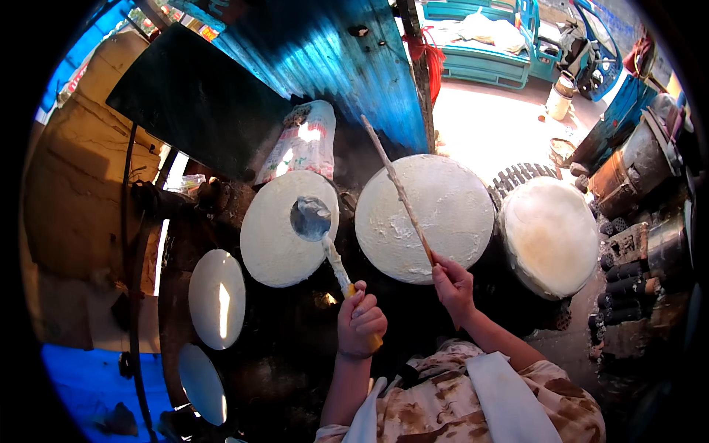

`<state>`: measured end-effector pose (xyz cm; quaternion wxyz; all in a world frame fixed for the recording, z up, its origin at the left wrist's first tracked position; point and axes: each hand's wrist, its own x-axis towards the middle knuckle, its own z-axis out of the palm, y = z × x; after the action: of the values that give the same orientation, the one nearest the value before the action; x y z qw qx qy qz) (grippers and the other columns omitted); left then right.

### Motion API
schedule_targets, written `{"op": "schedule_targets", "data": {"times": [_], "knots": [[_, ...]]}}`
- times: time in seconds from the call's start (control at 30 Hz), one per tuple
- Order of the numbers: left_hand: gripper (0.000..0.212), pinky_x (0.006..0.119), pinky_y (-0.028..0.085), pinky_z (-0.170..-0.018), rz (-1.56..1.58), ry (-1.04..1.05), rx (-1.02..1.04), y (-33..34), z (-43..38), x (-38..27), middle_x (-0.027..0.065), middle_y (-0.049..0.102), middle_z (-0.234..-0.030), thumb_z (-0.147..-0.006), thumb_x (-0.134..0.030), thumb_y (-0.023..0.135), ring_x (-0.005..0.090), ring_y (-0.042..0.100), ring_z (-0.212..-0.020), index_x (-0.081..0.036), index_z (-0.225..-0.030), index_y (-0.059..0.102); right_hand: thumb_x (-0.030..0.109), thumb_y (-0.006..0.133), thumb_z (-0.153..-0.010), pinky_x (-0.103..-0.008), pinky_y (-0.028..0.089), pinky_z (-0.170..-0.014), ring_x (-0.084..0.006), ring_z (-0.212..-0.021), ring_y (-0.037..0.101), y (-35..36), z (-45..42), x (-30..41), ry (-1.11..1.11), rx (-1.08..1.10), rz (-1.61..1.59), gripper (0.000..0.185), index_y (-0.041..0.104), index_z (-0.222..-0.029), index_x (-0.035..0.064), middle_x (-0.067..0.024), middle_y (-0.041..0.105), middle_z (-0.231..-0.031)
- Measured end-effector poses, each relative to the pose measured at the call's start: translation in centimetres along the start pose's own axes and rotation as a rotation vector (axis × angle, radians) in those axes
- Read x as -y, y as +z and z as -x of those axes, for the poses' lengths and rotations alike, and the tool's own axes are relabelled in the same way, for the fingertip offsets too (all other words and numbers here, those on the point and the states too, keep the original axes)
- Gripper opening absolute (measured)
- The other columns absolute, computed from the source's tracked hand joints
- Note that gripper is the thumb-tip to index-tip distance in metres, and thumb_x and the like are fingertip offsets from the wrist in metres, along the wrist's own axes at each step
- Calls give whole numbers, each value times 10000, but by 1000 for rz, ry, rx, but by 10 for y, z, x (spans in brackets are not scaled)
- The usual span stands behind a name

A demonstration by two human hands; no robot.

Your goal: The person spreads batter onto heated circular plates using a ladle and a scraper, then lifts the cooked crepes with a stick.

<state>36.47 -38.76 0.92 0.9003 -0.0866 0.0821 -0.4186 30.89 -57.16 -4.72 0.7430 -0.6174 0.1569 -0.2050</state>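
Note:
My left hand (362,321) grips the yellow handle of a batter-coated metal spatula (311,218), whose broad round blade lies over a round griddle covered in pale batter (271,249). Between finger and thumb, my right hand (454,285) holds a long thin wooden stick (401,191), caked with batter in places. The stick slants over the middle griddle, coated with a whitish layer (443,221) that is rough in patches. To the right, a third round griddle bears a pale sheet (548,232), slightly browned at its centre.
Two smaller pale discs (213,299) (203,382) stand at the left. A printed sack (302,138) lies behind the left griddle, by a blue corrugated metal wall (354,66). Cylindrical coal briquettes (623,288) are stacked at the right. A teal cargo tricycle (482,61) stands outside.

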Motion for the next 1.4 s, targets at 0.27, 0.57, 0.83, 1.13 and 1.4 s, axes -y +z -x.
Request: {"op": "schedule_targets", "data": {"times": [0.27, 0.57, 0.83, 1.13, 1.4], "knots": [[262, 173, 384, -369, 250, -19, -153, 12, 22, -7, 1, 370, -563, -907, -64, 335, 45, 402, -403, 73, -1089, 464, 128, 506, -814, -383, 469, -515, -291, -644, 596, -90, -44, -44, -297, 384, 1240, 358, 548, -1153, 236, -102, 568, -689], [343, 159, 357, -367, -69, 50, -339, -43, 155, -5, -9, 357, -567, -884, -40, 333, 34, 362, -395, 4, -1203, 451, 138, 595, -809, -267, 466, -627, -133, -681, 590, -116, -8, -91, 50, -447, 582, 283, 595, -1061, 9, -100, 634, -746], [307, 163, 399, -382, 14, 100, -286, -50, 194, -13, 3, 390, -576, -888, -72, 364, 29, 399, -396, 23, -1169, 444, 165, 638, -765, -383, 471, -513, -296, -594, 575, -12, 108, -104, -302, 4, 1026, 363, 562, -1120, 139, -102, 556, -699], [296, 170, 399, -381, 3, 31, -250, -62, 200, -18, 1, 381, -560, -893, -81, 377, 32, 398, -398, 36, -1157, 442, 174, 631, -764, -356, 503, -641, -288, -739, 616, -147, 75, -76, -186, -509, 1190, 369, 576, -1127, 142, -108, 624, -852], [246, 167, 325, -370, -214, -66, -325, -32, 129, -38, -12, 364, -582, -899, -58, 376, 27, 338, -408, -25, -1118, 483, 151, 600, -833, -201, 326, -337, -39, -374, 409, -4, 123, -77, 346, -111, 149, 337, 569, -1154, 54, 24, 511, -551]]}}
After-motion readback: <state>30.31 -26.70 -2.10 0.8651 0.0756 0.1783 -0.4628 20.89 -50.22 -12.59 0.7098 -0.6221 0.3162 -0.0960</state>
